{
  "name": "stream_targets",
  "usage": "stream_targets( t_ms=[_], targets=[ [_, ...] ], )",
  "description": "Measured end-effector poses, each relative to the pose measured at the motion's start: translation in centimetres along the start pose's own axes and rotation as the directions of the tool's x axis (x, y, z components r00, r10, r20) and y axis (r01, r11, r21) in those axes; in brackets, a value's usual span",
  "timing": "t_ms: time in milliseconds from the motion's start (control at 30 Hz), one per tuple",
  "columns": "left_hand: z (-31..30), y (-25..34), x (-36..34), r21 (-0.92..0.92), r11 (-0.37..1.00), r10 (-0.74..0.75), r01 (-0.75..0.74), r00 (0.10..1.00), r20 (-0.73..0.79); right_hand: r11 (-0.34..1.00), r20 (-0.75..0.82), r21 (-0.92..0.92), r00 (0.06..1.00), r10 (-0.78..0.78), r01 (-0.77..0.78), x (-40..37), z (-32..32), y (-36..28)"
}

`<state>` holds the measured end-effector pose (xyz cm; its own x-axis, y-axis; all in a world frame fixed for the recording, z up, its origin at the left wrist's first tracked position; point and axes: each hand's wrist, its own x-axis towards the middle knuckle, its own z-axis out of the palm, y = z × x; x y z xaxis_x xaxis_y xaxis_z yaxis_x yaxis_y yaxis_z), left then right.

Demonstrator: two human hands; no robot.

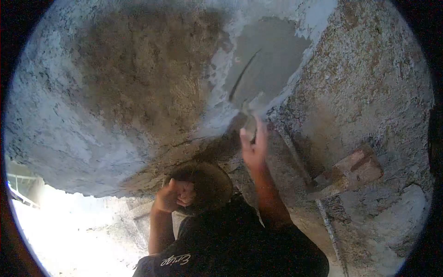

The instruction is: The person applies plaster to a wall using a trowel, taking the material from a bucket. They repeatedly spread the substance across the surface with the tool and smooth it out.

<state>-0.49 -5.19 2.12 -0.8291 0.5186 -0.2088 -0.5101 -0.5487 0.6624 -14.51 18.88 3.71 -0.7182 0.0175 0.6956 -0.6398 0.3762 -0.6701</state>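
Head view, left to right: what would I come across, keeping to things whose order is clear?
Pale rails, left hand, right hand, reddish-patched tool blade.

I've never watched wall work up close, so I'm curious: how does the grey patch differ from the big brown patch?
The grey patch looks smooth, while the brown patch looks rough and mottled. The grey patch is clearly smaller than the brown patch. The grey patch lies right of centre, the brown patch left of centre. Both have paler, whitish material along part of their edges.
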Motion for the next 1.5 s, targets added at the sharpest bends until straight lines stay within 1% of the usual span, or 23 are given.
stream_targets(
  t_ms=[67, 133, 200, 333, 367, 400, 433, 500, 600, 667, 700, 800, 967, 1033, 1067, 1133, 1200, 1233, 1267, 1333, 1400, 1467, 1500],
  targets=[
    [-1.3, -0.5, 0.1, -0.031, 0.999, 0.032, -0.029, 0.997, 0.070, 0.992, -0.003, -0.076, 0.995, -0.103, 0.102, -1.2, 1.2, 0.0],
    [-1.9, -0.4, 0.2, -0.067, 0.996, 0.071, -0.062, 0.988, 0.137, 0.995, 0.135, 0.095, 0.991, 0.005, -0.018, -3.3, 2.0, -0.3],
    [-2.3, -0.3, 0.1, -0.078, 0.996, 0.059, -0.045, 0.979, 0.195, 0.996, 0.168, 0.092, 0.986, -0.017, 0.001, -5.3, 2.4, -0.4],
    [-2.1, 0.0, -0.4, -0.071, 0.997, 0.036, -0.026, 0.988, 0.147, 0.995, 0.195, 0.076, 0.978, -0.071, 0.058, -6.2, 1.8, -0.9],
    [-1.5, 0.2, -0.7, -0.031, 0.999, 0.044, -0.043, 0.999, 0.027, 0.996, 0.197, 0.078, 0.978, -0.067, 0.053, -6.5, 1.7, -0.6],
    [-1.0, 0.4, -0.9, 0.013, 0.998, 0.057, -0.056, 0.994, -0.091, 0.992, 0.149, 0.120, 0.989, 0.014, -0.033, -6.5, 1.5, -0.3],
    [-1.6, 0.2, -0.8, 0.014, 0.998, 0.056, -0.055, 0.994, -0.091, 0.980, 0.103, 0.165, 0.990, 0.097, -0.113, -6.4, 1.3, -0.1],
    [-3.0, 0.0, -0.6, -0.005, 1.000, 0.030, -0.030, 0.997, 0.069, 0.987, 0.027, 0.106, 0.993, 0.116, -0.119, -4.8, 0.3, -0.9],
    [-3.3, 0.2, -0.8, 0.051, 0.998, 0.040, -0.045, 0.995, 0.093, 0.984, -0.137, 0.112, 0.979, 0.150, -0.135, -4.5, 0.8, 1.5],
    [-3.2, 0.1, -0.7, 0.064, 0.996, 0.053, -0.059, 0.995, 0.089, 0.990, -0.041, -0.136, 0.999, 0.031, -0.036, -4.3, 0.9, 2.3],
    [-3.1, 0.0, -0.7, 0.076, 0.995, 0.062, -0.069, 0.995, 0.083, 0.981, 0.075, -0.185, 0.995, 0.068, -0.053, -5.1, 0.9, 3.2],
    [-3.1, 0.1, -0.3, 0.008, 0.999, 0.052, -0.054, 0.988, 0.146, 0.982, 0.129, -0.116, 0.978, 0.166, -0.151, -9.0, 1.9, 4.9],
    [-2.7, 0.5, -0.5, 0.095, 0.992, 0.070, -0.079, 0.993, 0.097, 0.975, 0.211, -0.219, 0.977, 0.020, 0.027, -13.3, 0.4, 6.2],
    [-2.6, 0.2, -0.5, 0.099, 0.991, 0.076, -0.089, 0.989, 0.130, 0.982, 0.153, -0.119, 0.974, 0.166, -0.148, -13.8, -0.4, 6.6],
    [-2.5, -0.2, -0.5, 0.152, 0.978, 0.134, -0.140, 0.990, 0.051, 0.975, 0.132, -0.083, 0.968, 0.216, -0.206, -13.8, -0.8, 7.0],
    [-2.9, -0.3, -0.1, 0.248, 0.953, 0.182, -0.174, 0.983, -0.009, 0.974, 0.005, -0.050, 0.975, 0.222, -0.221, -10.8, -0.8, 6.2],
    [-3.5, -0.1, 0.4, 0.005, 0.999, 0.050, -0.054, 0.951, 0.306, 0.982, -0.105, 0.022, 0.976, 0.191, -0.189, -5.4, -0.8, 2.8],
    [-2.6, -0.1, -0.2, 0.026, 0.997, 0.066, -0.069, 0.992, 0.103, 0.986, -0.154, 0.068, 0.975, 0.158, -0.149, -3.2, -1.3, 1.1],
    [-2.6, -0.2, -0.4, 0.054, 0.997, 0.045, -0.051, 0.993, 0.112, 0.985, -0.187, 0.073, 0.968, 0.165, -0.154, -2.0, -1.4, 0.6],
    [-3.0, -0.3, -0.4, 0.001, 0.998, 0.067, -0.067, 0.994, 0.087, 0.998, -0.181, -0.068, 0.983, -0.008, -0.004, -0.4, -1.0, -0.1],
    [-4.4, -1.1, -0.8, -0.047, 0.994, 0.099, -0.096, 0.993, 0.071, 0.996, -0.181, 0.039, 0.981, -0.073, 0.082, -1.0, 0.7, 0.8],
    [-5.9, -1.4, -0.6, -0.126, 0.988, 0.107, -0.090, 0.985, 0.135, 0.999, 0.020, 0.042, 1.000, -0.018, 0.017, -3.7, 2.1, 0.0],
    [-5.4, -1.1, -0.7, -0.128, 0.988, 0.092, -0.083, 0.994, 0.061, 0.997, 0.072, 0.073, 0.997, -0.021, 0.016, -5.3, 2.7, -0.1]
  ],
)
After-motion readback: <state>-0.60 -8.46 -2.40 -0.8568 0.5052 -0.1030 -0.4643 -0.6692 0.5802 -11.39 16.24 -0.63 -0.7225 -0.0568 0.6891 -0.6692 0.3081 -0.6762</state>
